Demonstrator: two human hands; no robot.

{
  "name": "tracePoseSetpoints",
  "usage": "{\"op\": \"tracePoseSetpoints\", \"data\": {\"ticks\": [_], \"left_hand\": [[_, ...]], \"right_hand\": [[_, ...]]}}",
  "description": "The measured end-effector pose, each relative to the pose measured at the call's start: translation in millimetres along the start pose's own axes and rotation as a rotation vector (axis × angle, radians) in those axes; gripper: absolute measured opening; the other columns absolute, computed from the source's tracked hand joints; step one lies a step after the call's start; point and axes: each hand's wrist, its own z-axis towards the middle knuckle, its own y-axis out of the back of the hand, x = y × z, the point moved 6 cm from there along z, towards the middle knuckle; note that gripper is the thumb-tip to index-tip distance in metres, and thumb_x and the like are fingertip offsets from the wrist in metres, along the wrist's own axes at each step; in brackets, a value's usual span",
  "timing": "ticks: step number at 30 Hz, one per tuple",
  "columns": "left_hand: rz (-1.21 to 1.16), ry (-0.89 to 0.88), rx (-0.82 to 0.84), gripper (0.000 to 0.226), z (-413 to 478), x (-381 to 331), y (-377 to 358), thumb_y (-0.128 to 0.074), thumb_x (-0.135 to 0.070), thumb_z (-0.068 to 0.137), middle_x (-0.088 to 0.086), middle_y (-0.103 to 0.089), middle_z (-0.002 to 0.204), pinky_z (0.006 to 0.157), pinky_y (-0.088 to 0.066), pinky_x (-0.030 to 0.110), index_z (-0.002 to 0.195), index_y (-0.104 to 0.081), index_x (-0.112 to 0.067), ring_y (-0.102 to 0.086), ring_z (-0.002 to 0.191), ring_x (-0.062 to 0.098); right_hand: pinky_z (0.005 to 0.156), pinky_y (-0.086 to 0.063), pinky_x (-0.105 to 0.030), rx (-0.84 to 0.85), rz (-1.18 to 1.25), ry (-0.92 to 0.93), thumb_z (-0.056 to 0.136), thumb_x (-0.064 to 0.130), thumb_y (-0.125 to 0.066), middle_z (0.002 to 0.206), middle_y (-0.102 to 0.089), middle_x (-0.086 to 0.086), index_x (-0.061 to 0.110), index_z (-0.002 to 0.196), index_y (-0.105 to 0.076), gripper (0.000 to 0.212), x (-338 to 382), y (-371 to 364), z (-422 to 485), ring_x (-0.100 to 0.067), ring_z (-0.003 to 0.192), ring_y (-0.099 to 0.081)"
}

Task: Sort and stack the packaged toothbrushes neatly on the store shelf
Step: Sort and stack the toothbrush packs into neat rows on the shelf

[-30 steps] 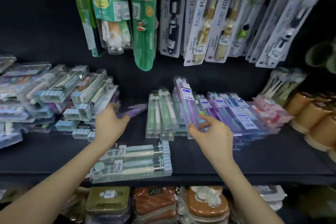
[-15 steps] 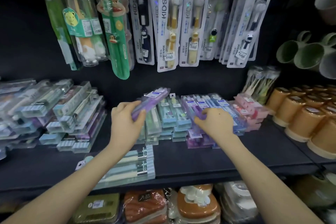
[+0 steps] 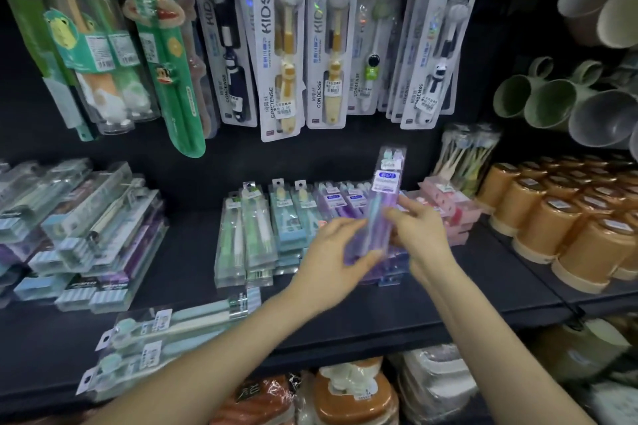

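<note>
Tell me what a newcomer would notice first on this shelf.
First, the purple toothbrush pack, held nearly upright between the left hand and the right hand, above the purple stack at centre. Next, the row of white KIDS packs hanging along the top, beside a green monkey-topped pack at upper left. Then the orange cups massed at the right end.

At the far right, rows of orange lidded tumblers (image 3: 566, 217) stand packed closely together, each with a small label on top. Above them, pale green mugs (image 3: 549, 103) lie on their sides beside a grey mug (image 3: 600, 124), and beige cups (image 3: 600, 7) sit higher still. Along the bottom edge lie plastic-wrapped brown boxes (image 3: 352, 397) and a wrapped white box (image 3: 435, 379).
</note>
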Motion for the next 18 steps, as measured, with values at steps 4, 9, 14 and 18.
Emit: {"op": "tracePoseSetpoints", "data": {"ticks": [4,9,14,18], "left_hand": [[0.299,0.048,-0.043,0.042,9.2,40.1,19.0,-0.052,-0.039,0.095,0.004,-0.05,0.137,0.104,-0.02,0.021,0.131,-0.057,-0.017,-0.038,0.128,0.02],[0.526,0.259,-0.07,0.042,5.9,95.3,56.3,-0.051,-0.036,0.096,0.013,-0.049,0.138,0.108,-0.024,0.034,0.131,-0.057,-0.014,-0.041,0.129,0.029],[0.437,0.312,-0.055,0.034,-22.2,118.4,95.9,-0.056,-0.031,0.094,0.007,-0.056,0.129,0.104,-0.03,0.032,0.122,-0.064,-0.013,-0.048,0.121,0.026],[0.397,0.301,0.083,0.044,-64.7,129.3,127.3,-0.055,-0.049,0.087,0.0,-0.059,0.124,0.103,-0.037,0.033,0.116,-0.067,-0.018,-0.052,0.117,0.02]], "right_hand": [[0.093,-0.052,-0.049,0.005,-0.24,0.011,0.091,0.002,-0.055,0.1,-0.07,-0.011,0.002,0.118,-0.065,0.029,3.0,20.5,33.5,-0.033,0.1,-0.065],[0.089,-0.051,-0.039,0.064,-0.469,0.056,0.087,0.007,-0.057,0.094,-0.067,-0.002,0.013,0.109,-0.07,0.026,-5.4,-7.8,57.9,-0.027,0.095,-0.065],[0.072,-0.042,-0.032,-0.021,-0.98,0.252,0.09,0.019,-0.054,0.092,-0.068,-0.016,0.008,0.088,-0.073,0.022,1.4,-17.5,57.8,-0.035,0.093,-0.061],[0.081,-0.037,-0.031,-0.035,-0.904,0.654,0.09,0.024,-0.06,0.104,-0.067,-0.01,0.012,0.106,-0.071,0.023,25.9,-44.9,-1.3,-0.03,0.1,-0.056]]}}
